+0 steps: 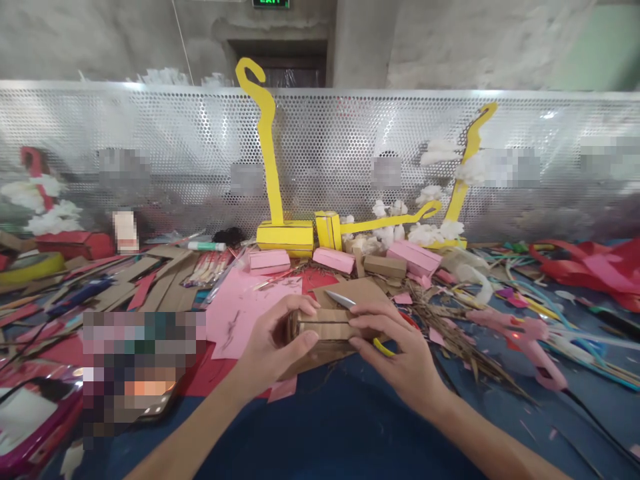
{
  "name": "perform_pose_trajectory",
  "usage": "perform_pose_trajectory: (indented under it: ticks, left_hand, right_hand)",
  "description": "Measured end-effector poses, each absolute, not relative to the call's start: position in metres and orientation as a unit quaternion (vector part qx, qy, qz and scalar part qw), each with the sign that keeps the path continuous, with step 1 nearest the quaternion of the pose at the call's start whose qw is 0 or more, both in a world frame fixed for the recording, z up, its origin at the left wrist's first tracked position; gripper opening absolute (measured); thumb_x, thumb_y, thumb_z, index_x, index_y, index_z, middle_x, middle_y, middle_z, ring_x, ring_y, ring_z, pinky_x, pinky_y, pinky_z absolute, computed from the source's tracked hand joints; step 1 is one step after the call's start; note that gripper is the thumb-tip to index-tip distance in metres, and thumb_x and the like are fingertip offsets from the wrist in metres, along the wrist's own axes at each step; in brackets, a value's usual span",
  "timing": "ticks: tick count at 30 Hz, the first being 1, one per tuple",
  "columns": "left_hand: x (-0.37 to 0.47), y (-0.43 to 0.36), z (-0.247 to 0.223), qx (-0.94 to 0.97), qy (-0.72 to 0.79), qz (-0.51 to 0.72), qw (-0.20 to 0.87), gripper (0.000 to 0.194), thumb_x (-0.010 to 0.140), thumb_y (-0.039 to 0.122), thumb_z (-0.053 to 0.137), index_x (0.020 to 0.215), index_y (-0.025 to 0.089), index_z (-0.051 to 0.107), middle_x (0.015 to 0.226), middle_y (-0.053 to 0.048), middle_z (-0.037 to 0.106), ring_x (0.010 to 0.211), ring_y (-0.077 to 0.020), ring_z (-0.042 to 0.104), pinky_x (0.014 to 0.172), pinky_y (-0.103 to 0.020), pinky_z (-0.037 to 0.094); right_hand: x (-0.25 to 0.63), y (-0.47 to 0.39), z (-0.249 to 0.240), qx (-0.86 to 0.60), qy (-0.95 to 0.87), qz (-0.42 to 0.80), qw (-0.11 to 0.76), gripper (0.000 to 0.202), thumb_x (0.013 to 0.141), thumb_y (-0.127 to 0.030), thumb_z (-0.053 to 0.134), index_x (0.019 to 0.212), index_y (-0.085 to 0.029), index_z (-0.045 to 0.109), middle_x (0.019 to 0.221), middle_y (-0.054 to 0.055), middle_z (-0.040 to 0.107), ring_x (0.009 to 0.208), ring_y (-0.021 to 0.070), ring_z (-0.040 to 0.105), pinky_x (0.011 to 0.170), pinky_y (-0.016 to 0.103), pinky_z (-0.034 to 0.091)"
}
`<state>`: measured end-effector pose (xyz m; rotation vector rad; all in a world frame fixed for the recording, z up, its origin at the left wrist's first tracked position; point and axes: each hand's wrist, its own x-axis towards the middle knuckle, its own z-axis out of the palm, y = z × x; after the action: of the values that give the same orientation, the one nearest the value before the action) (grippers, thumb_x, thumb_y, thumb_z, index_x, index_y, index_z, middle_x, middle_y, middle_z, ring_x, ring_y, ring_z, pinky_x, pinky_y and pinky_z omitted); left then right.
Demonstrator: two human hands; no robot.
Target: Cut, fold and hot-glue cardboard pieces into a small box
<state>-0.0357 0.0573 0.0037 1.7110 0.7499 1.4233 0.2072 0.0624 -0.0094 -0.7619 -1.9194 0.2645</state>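
left hand: thumb and fingers pinching left end of cardboard box | right hand: fingers pinching its right end | box position: over brown cardboard sheet, beside scissors

And here we're seeing bare skin all the way: the left forearm is looking slim, narrowing toward the wrist, and the right forearm is matching it, smooth and slender. The left hand is showing a rounded thumb; the right hand, also bare, is sporting slim fingers.
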Motion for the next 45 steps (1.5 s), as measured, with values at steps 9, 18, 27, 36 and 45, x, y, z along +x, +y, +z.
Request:
perform_pose_trajectory:
  ticks: [9, 18, 27, 36, 45]
  left_hand:
    - [-0.039, 0.065, -0.007, 0.684, 0.289, 0.547, 0.386, 0.023, 0.088, 0.032, 0.073, 0.107, 0.022, 0.063, 0.115, -0.007, 0.062, 0.103, -0.0232, 0.060, 0.086, -0.033, 0.049]
    - [-0.040, 0.069, -0.012, 0.683, 0.271, 0.541, 0.409, 0.027, 0.088, 0.036, 0.073, 0.109, 0.021, 0.062, 0.115, -0.007, 0.061, 0.104, -0.0229, 0.059, 0.086, -0.033, 0.049]
    - [-0.038, 0.061, -0.006, 0.681, 0.298, 0.537, 0.399, 0.016, 0.095, 0.033, 0.065, 0.106, 0.022, 0.062, 0.116, -0.007, 0.060, 0.105, -0.0215, 0.059, 0.085, -0.032, 0.052]
    - [-0.038, 0.060, -0.005, 0.649, 0.281, 0.557, 0.434, 0.014, 0.093, 0.030, 0.066, 0.105, 0.023, 0.063, 0.120, -0.008, 0.059, 0.104, -0.0232, 0.059, 0.071, -0.029, 0.060]
    - [-0.038, 0.060, -0.005, 0.643, 0.204, 0.560, 0.481, 0.015, 0.093, 0.024, 0.065, 0.108, 0.026, 0.065, 0.127, -0.008, 0.053, 0.111, -0.0258, 0.053, 0.073, -0.038, 0.066]
  right_hand:
    - [0.205, 0.060, -0.004, -0.298, -0.796, 0.127, 0.512, 0.018, 0.091, -0.017, 0.070, 0.107, -0.026, 0.068, 0.115, 0.008, 0.070, 0.107, 0.0227, 0.067, 0.087, 0.035, 0.056]
    - [0.205, 0.061, -0.007, -0.299, -0.790, 0.139, 0.516, 0.020, 0.091, -0.017, 0.069, 0.109, -0.027, 0.068, 0.115, 0.007, 0.069, 0.109, 0.0234, 0.065, 0.091, 0.037, 0.053]
    - [0.202, 0.061, -0.007, -0.314, -0.791, 0.122, 0.511, 0.018, 0.090, -0.018, 0.071, 0.106, -0.027, 0.070, 0.114, 0.007, 0.070, 0.105, 0.0237, 0.066, 0.087, 0.036, 0.054]
    - [0.205, 0.062, -0.009, -0.345, -0.755, 0.204, 0.519, 0.026, 0.093, -0.029, 0.069, 0.119, -0.031, 0.068, 0.132, 0.007, 0.061, 0.124, 0.0260, 0.059, 0.106, 0.041, 0.047]
    - [0.204, 0.066, -0.010, -0.292, -0.598, 0.564, 0.489, 0.040, 0.094, -0.046, 0.067, 0.130, -0.029, 0.058, 0.119, 0.006, 0.065, 0.111, 0.0234, 0.063, 0.092, 0.036, 0.057]
